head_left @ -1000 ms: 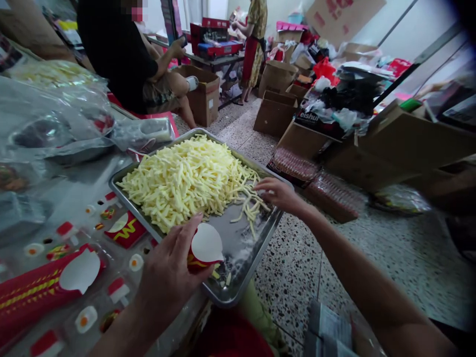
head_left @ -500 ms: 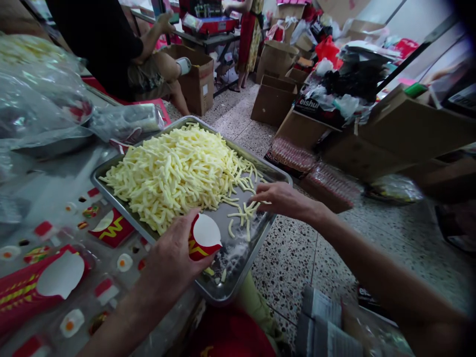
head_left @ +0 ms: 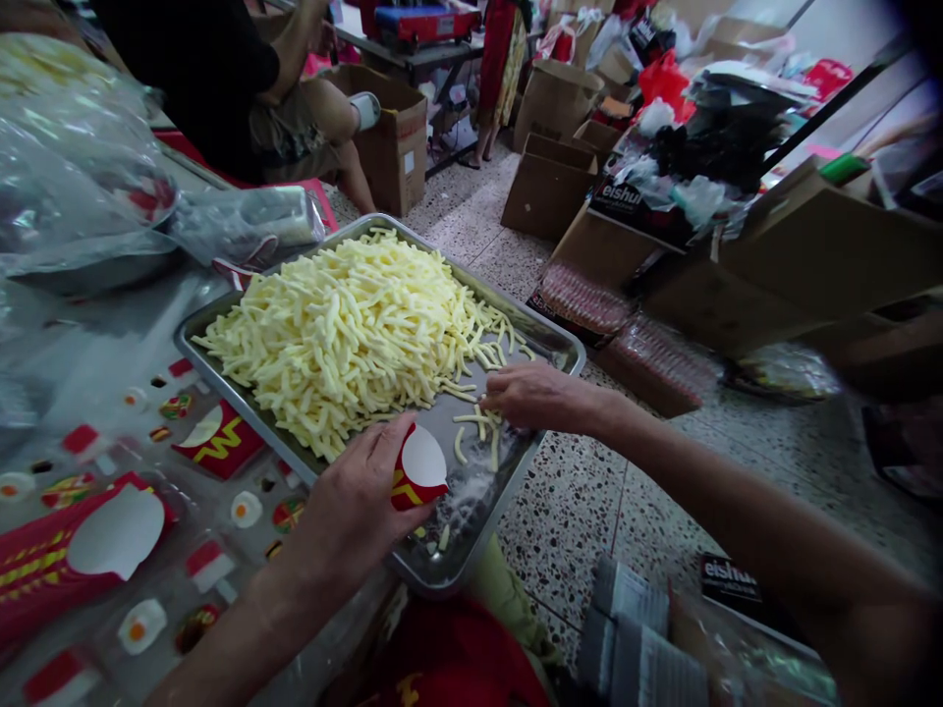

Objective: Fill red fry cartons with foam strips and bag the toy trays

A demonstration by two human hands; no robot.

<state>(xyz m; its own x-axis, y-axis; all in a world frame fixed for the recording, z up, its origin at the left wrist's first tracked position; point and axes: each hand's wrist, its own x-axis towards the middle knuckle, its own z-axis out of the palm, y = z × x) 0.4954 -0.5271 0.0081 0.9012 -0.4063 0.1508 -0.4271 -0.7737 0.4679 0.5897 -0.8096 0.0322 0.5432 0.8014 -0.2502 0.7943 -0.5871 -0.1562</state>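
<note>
A metal tray [head_left: 541,346] carries a big heap of pale yellow fries [head_left: 354,334], which look like imitation ones. Over the tray's near left side, my left hand [head_left: 364,481] is closed around a small red fries carton [head_left: 421,465] with a white inner face and a yellow mark. My right hand [head_left: 531,395] is at the tray's right side, its fingertips drawn together at a few loose fries [head_left: 482,424]. Whether a fry is pinched between them is hidden. White powder [head_left: 468,496] lies on the tray's near corner.
On the patterned table cover at left lie a flat red carton [head_left: 221,442] and a row of nested red cartons [head_left: 81,550]. Clear plastic bags [head_left: 81,177] stand behind them. Cardboard boxes [head_left: 549,187] crowd the floor beyond. A seated person [head_left: 213,88] is at the upper left.
My right hand has moved left and down onto the loose fries, and its fingers have closed together. My left hand, still holding the carton, has shifted slightly right.
</note>
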